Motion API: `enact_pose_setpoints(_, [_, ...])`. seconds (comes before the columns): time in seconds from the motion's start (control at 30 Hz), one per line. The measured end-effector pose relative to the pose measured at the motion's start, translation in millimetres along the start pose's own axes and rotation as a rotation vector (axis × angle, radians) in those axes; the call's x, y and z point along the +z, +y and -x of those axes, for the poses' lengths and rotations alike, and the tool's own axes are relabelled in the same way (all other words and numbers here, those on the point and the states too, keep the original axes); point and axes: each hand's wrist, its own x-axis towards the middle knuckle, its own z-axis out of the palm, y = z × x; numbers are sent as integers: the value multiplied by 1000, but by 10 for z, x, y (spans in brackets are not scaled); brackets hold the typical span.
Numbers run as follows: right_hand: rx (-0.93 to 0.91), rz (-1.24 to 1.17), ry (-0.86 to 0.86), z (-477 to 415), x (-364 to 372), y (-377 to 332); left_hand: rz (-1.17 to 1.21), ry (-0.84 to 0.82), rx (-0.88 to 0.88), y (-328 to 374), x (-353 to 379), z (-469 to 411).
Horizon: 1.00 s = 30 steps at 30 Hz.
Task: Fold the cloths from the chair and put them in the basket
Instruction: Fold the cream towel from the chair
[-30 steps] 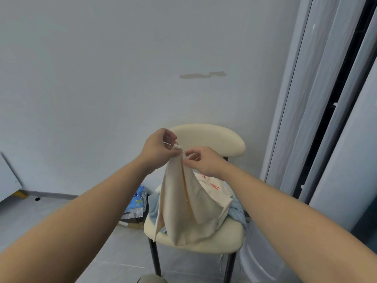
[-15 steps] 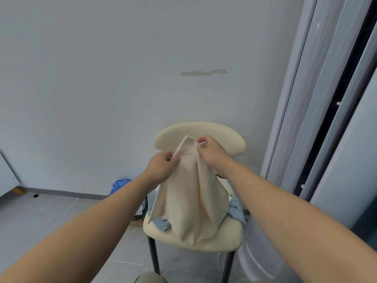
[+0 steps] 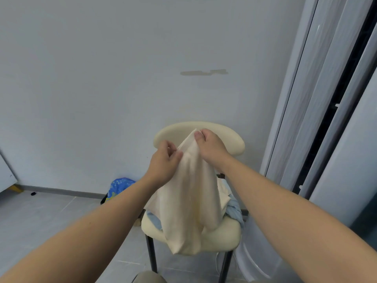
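Observation:
I hold a cream cloth [image 3: 189, 203] up in front of the cream chair [image 3: 224, 233]. My left hand [image 3: 165, 164] pinches its upper left edge, and my right hand [image 3: 210, 147] grips the top corner a little higher. The cloth hangs down over the seat and past its front edge. A light blue cloth [image 3: 234, 209] lies on the seat behind it, mostly hidden, with a white cloth [image 3: 223, 193] on top. No basket is in view.
The chair stands against a pale wall, its backrest [image 3: 232, 139] just behind my hands. A blue plastic bag [image 3: 119, 185] lies on the grey tiled floor to its left. Tall grey panels [image 3: 326, 119] rise on the right, with a white curved base [image 3: 251, 260] beside the chair legs.
My hands have shifted along the cloth's top edge: the right one rose to the corner and the left slid lower. The cloth spread out and hangs lower, hiding the printed white cloth.

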Motion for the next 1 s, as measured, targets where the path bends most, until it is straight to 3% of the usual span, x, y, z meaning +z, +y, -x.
enact_pose_setpoints(0.33, [-199, 103, 40, -76, -189, -372, 19, 5, 36, -20, -14, 224])
enact_pose_setpoints(0.5, [-258, 194, 84, -121, -279, -428, -167, -189, 153, -21, -68, 207])
enact_pose_setpoints(0.67, [-283, 261, 181, -198, -498, -490, -323, -345, 49, -104, -110, 183])
enact_pose_setpoints(0.77, [-259, 270, 269, -259, -627, -447, -346, -324, -35, -224, -146, 204])
enact_pose_setpoints(1.0, [-67, 205, 454, -364, -810, -139, -515, -361, -37, -299, -325, 217])
